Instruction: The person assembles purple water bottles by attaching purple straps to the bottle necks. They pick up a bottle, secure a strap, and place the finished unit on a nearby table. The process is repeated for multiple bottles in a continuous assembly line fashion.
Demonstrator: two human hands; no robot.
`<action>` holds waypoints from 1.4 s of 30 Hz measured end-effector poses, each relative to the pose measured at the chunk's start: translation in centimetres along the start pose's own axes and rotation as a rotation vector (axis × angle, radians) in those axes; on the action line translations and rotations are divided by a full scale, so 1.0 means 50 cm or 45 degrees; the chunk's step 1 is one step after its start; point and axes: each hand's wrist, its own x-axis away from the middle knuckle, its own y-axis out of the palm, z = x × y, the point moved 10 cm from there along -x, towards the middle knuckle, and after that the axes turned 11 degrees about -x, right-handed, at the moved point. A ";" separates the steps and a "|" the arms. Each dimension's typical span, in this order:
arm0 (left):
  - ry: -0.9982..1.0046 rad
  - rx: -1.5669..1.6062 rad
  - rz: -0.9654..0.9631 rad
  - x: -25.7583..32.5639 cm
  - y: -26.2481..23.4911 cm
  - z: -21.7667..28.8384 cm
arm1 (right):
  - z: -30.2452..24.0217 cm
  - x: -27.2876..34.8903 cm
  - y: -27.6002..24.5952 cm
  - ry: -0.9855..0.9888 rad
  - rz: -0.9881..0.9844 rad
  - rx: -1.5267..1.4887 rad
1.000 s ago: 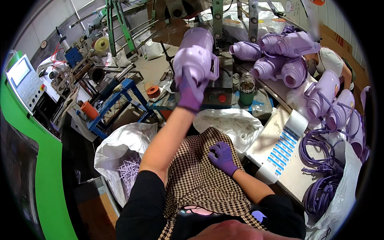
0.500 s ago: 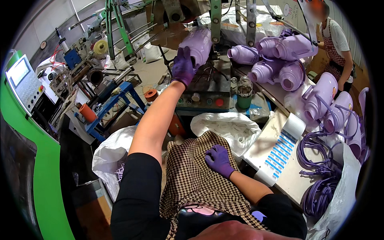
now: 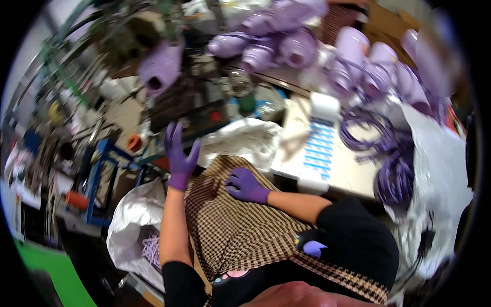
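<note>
Both of my hands wear purple gloves. My left hand (image 3: 182,156) is raised in front of the machine's control panel, fingers spread, with nothing in it. Beyond it, on the machine, sits a lilac plastic flask shell (image 3: 162,66), its dark open mouth facing me; the hand is apart from it. My right hand (image 3: 247,185) rests on the checked apron (image 3: 220,215) over my lap, its fingers slightly bent and apart and holding nothing visible. The view is smeared by motion, so the machine's details are unclear.
More lilac flask shells (image 3: 299,48) lie piled at the far right. A sheet of blue-and-white labels (image 3: 318,151) lies on the side table (image 3: 350,176) beside coiled purple straps (image 3: 396,179). White sacks (image 3: 123,225) flank my lap; a blue metal frame (image 3: 97,179) stands left.
My left hand has let go of the flask shell and drawn back toward me. The head view has swung to the right. My right hand remains on the apron.
</note>
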 end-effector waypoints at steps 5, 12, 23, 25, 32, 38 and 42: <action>-0.331 0.344 -0.265 0.259 0.116 -0.101 | -0.016 0.006 -0.026 -0.013 0.106 -0.070; -0.589 0.637 -0.219 0.256 0.112 -0.137 | -0.100 0.072 -0.251 -0.105 0.243 0.272; -0.367 0.405 -0.262 0.273 0.129 -0.134 | 0.068 0.331 -0.913 1.372 -0.330 1.921; -0.328 0.419 -0.291 0.253 0.142 -0.106 | 0.053 0.353 -0.925 1.392 -0.419 1.789; -0.323 0.392 -0.389 0.261 0.143 -0.091 | -0.019 0.284 -0.951 0.964 -0.001 1.449; -0.315 0.433 -0.456 0.259 0.165 -0.075 | 0.059 0.384 -0.986 0.982 -0.096 1.366; -0.295 0.414 -0.473 0.271 0.182 -0.077 | 0.026 0.350 -0.989 0.774 0.079 0.884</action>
